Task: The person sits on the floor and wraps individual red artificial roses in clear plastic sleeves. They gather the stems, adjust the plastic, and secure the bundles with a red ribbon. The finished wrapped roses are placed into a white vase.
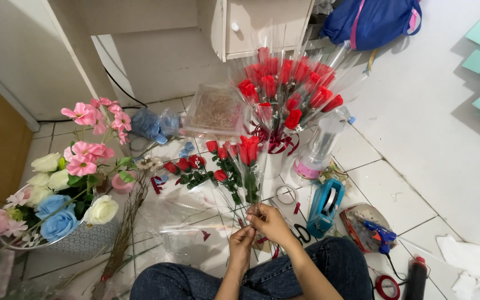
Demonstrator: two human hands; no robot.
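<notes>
Above the person's denim-clad lap, the left hand (241, 240) and right hand (268, 219) both pinch shut on the thin stem of a clear-cellophane-wrapped red rosebud (249, 151), held upright near the teal tape dispenser (325, 205).

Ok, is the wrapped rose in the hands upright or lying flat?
Upright. Both hands, left hand and right hand, pinch the stem's lower end, and the rose in its clear sleeve stands above them, tilted slightly. Other roses lie flat on the floor.
</notes>
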